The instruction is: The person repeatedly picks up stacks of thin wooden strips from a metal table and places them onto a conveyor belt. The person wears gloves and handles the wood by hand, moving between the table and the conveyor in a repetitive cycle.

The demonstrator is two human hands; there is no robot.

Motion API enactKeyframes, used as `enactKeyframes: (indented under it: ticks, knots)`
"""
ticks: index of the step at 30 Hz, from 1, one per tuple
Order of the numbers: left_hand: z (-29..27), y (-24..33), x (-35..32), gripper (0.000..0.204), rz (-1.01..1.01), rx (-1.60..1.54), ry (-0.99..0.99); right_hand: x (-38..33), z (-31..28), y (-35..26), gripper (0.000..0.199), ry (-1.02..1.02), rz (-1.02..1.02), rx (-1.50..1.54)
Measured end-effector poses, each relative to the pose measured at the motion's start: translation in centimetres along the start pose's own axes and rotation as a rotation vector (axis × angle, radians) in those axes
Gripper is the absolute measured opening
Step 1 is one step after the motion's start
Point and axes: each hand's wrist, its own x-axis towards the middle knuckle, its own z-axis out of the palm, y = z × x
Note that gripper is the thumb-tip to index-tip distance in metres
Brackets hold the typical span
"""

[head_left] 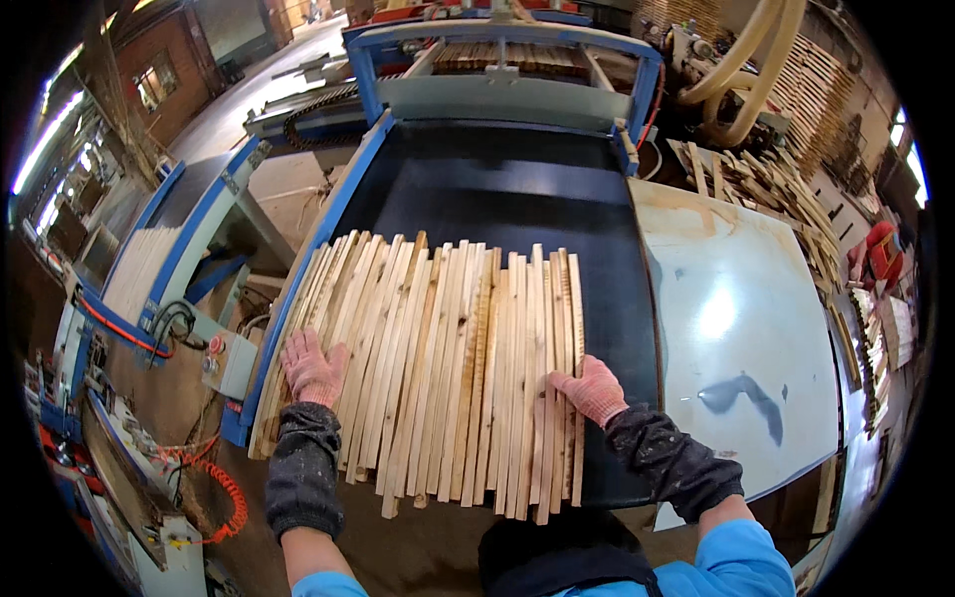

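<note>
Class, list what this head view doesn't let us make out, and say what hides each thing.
All in the head view:
- Black belt: its near part is covered by the wooden strips.
- Left hand: palm hidden by its own back.
- Farther strips: lower ends hidden behind the grey panel.
- Red object, far right: too small to identify.

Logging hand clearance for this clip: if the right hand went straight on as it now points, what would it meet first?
The wooden strips, almost at once: the right hand points forward and left at the row's right edge and seems to touch it, though exact contact is hard to judge.
</note>
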Motion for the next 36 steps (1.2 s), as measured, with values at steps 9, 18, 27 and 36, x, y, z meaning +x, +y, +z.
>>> enactKeyframes:
  ticks: [9,18,27,36]
  knots:
    - [-3.0,6.8,-2.1,0.079,0.246,-0.492,0.160,-5.1,-1.7,5.7,0.083,-0.164,-0.165,0.504]
    - [-8.1,32.8,-26.3,0.048,0.740,-1.296,-0.509,-27.8,-13.6,19.8,0.062,-0.260,0.095,1.082]
    - [-3.6,52.6,-61.9,0.047,1.091,-1.139,-1.335,-60.0,-15.6,41.7,0.056,0.507,0.399,1.691]
    - [5.8,59.6,-87.3,0.046,1.010,-0.770,-2.046,-75.7,-13.6,51.8,0.073,1.007,0.482,1.828]
